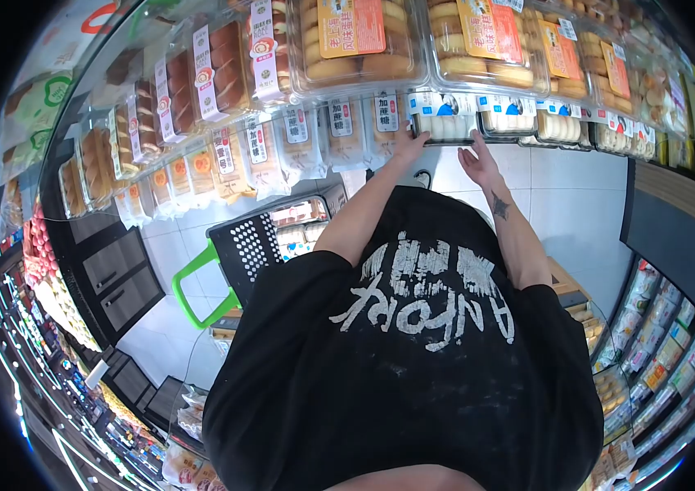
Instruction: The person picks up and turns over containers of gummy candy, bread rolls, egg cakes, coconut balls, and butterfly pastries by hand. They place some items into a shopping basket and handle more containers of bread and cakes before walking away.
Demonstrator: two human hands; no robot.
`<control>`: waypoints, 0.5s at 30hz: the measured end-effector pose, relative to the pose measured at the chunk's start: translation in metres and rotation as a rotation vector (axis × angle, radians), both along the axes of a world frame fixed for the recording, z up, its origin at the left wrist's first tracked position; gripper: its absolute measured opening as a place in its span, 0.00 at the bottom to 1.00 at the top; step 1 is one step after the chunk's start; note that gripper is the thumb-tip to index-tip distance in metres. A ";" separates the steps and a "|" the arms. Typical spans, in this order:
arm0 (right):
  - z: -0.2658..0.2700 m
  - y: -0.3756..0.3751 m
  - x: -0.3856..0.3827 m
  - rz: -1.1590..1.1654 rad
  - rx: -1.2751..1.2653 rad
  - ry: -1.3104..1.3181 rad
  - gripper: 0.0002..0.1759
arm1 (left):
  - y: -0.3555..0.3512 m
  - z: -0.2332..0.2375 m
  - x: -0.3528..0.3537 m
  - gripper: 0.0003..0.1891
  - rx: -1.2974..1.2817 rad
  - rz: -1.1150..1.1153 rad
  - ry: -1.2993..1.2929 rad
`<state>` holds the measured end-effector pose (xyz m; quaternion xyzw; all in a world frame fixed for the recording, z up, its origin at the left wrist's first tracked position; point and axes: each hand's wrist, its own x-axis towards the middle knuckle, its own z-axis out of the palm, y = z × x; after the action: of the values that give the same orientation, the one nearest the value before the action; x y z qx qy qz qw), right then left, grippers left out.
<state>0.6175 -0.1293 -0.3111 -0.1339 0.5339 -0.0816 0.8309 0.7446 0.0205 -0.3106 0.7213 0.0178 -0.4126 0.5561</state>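
Observation:
On the lower shelf, a black tray pack of white buns [445,127] with a blue and white label sits at the front edge. My left hand [411,143] is at its left corner, fingers against the tray with the thumb along the front edge. Near its right corner is my right hand [479,161], with its fingers spread and palm turned up. Similar packs [508,123] stand to the right, and wrapped loaves [386,123] stand to the left.
Clear boxes of round cakes [355,49] fill the shelf above. A black basket [256,245] with a green handle [192,282] stands on the floor to the left, with packs beside it. More stocked shelves [658,352] are at the right.

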 end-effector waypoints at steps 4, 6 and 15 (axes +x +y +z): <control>-0.013 0.007 -0.025 0.053 -0.042 -0.092 0.22 | 0.028 0.025 0.005 0.39 -0.046 -0.326 0.240; 0.005 0.011 -0.036 0.172 -0.049 -0.039 0.24 | 0.042 0.021 -0.008 0.38 -0.153 -0.405 0.457; 0.079 0.010 -0.098 0.823 -0.543 -0.201 0.49 | 0.056 0.054 -0.028 0.47 -0.351 -0.670 0.157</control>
<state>0.5197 -0.1189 -0.2324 -0.5361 0.3139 0.1045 0.7767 0.7166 0.0763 -0.2568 0.5472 -0.2475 -0.6221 0.5023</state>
